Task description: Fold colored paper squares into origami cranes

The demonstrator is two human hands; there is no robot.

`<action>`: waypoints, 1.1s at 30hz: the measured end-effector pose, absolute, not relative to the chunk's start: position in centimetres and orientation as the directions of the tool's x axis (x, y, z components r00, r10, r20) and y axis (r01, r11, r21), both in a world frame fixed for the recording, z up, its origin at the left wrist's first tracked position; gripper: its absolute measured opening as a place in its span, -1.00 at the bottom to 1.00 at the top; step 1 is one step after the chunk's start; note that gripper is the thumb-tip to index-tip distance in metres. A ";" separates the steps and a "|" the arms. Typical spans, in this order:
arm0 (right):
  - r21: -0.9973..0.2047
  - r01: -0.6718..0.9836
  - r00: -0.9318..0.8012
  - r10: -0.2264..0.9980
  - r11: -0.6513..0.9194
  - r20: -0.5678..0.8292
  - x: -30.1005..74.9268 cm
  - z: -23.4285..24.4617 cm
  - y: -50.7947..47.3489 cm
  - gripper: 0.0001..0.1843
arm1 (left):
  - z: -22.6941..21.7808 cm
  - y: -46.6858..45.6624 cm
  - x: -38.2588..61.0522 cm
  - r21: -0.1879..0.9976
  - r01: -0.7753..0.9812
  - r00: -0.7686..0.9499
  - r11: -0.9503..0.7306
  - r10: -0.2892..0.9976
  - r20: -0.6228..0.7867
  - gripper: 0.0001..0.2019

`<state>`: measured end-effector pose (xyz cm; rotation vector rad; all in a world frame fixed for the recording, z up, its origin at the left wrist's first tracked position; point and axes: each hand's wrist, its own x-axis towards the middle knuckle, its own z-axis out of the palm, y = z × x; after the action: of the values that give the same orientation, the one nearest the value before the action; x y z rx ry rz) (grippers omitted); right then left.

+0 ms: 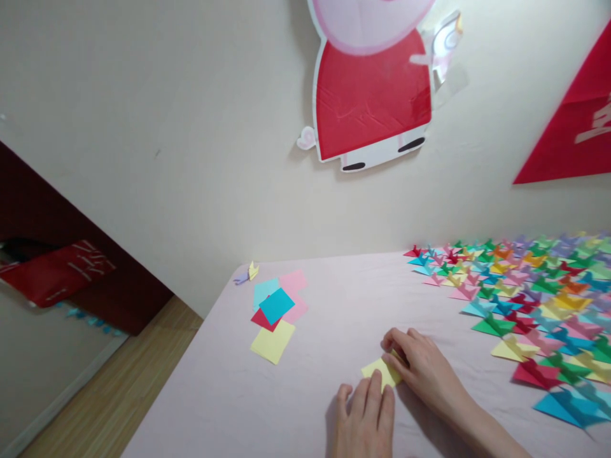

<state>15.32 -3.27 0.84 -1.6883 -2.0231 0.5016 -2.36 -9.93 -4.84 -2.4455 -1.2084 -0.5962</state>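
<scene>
A small piece of yellow origami paper (373, 367) lies on the pale pink tabletop, apparently folded, with part of it covered by my fingers. My left hand (365, 413) rests at its near edge, fingers stretched out and fingertips pressing on the paper. At the paper's right end is my right hand (422, 362), its thumb and curled fingers closed on the edge. The exact fold under the fingertips is hidden.
Loose paper squares, including a blue sheet (277, 306) and a yellow sheet (273, 341), lie to the left. Two small folded pieces, one a yellow paper crane (253, 271), sit at the far left corner. Rows of colourful paper cranes (534, 292) cover the right side. A wall (214, 159) stands behind.
</scene>
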 end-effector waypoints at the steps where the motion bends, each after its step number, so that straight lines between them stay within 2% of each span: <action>1: -0.549 0.815 -0.147 0.983 0.186 0.115 15.3 0.7 -3.3 -0.88 | -4.7 -9.9 -2.3 -0.101 0.811 0.543 -0.576 0.677 0.496 -0.27; 6: -0.563 0.805 -0.168 0.982 0.189 0.089 15.5 0.4 -3.2 -0.87 | -3.5 -9.8 -2.0 -0.013 0.814 0.511 -0.581 0.705 0.492 -0.30; 13: -0.607 0.767 -0.194 0.977 0.209 0.092 16.0 0.6 -3.9 -0.83 | -2.7 -9.7 -2.0 -0.008 0.811 0.504 -0.586 0.691 0.518 -0.33; 18: -0.609 0.774 -0.167 0.984 0.173 0.067 15.8 1.4 -4.9 -0.62 | -2.8 -9.8 -1.9 -0.010 0.811 0.510 -0.585 0.699 0.502 -0.36; 23: -0.603 0.777 -0.190 0.981 0.181 0.049 15.7 1.4 -5.0 -0.56 | -3.4 -10.0 -2.0 -0.001 0.808 0.545 -0.589 0.748 0.378 -0.30; 29: -0.632 0.754 -0.216 0.976 0.180 0.020 16.6 0.6 -4.7 -0.46 | -2.5 -10.2 -2.2 0.106 0.816 0.548 -0.568 0.820 0.166 -0.28; 33: -0.675 0.722 -0.218 0.976 0.152 -0.013 17.2 0.3 -4.3 -0.39 | -2.7 -10.3 -2.1 0.117 0.830 0.525 -0.545 0.835 0.162 -0.30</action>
<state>17.16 -4.31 0.32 -1.6153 -2.0059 0.7914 -2.14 -10.28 -2.65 -2.7652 -1.5106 -0.3155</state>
